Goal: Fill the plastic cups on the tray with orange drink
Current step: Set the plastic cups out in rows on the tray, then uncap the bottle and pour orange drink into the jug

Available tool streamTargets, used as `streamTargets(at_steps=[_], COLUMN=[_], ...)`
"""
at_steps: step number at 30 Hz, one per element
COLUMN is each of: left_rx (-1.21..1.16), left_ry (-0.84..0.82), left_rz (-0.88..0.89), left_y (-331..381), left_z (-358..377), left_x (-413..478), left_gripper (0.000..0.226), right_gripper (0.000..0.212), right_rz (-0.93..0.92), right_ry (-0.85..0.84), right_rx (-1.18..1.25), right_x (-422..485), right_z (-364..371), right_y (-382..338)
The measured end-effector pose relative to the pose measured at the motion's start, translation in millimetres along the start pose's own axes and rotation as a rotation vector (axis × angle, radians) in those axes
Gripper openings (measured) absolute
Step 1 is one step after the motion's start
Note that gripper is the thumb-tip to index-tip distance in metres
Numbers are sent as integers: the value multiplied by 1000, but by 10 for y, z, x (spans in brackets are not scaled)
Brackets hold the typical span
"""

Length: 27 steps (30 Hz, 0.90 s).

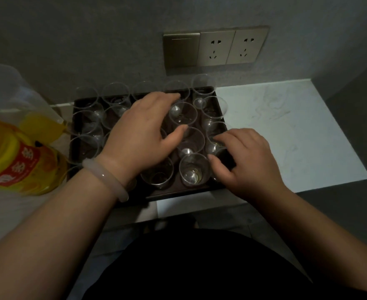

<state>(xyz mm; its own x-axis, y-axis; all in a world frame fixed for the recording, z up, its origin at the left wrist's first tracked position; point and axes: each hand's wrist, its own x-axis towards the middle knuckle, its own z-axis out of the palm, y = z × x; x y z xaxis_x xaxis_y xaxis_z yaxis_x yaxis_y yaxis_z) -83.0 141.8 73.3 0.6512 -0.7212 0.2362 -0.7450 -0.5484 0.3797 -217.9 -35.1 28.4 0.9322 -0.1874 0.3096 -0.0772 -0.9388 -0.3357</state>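
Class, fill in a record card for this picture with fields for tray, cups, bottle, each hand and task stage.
Tray: dark tray on a white counter
Cups: clear plastic cups, upright in rows, look empty
Bottle: orange drink bottle, left of tray
Left hand: left hand over the middle cups; grip unclear
Right hand: right hand at cups by tray's right edge; grip unclear
Stage: pouring not yet begun
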Motion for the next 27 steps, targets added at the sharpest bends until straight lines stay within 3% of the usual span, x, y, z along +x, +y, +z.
streamTargets(at_steps=[5,17,27], left_rx=[-3,-7,-19], left_ry=[23,-2,82], left_rz=[20,67,214], left_y=[-158,-791,-1046], left_z=[-121,-686,-1114], left_x=[-138,-519,-877], left_gripper=[53,48,38], right_gripper=[25,31,35], right_rz=[-95,-83,6], right_ry=[-6,-24,1], right_rx=[-13,-29,260], right_x=[280,738,995], right_z=[125,489,704], right_y=[-359,-1311,-1909])
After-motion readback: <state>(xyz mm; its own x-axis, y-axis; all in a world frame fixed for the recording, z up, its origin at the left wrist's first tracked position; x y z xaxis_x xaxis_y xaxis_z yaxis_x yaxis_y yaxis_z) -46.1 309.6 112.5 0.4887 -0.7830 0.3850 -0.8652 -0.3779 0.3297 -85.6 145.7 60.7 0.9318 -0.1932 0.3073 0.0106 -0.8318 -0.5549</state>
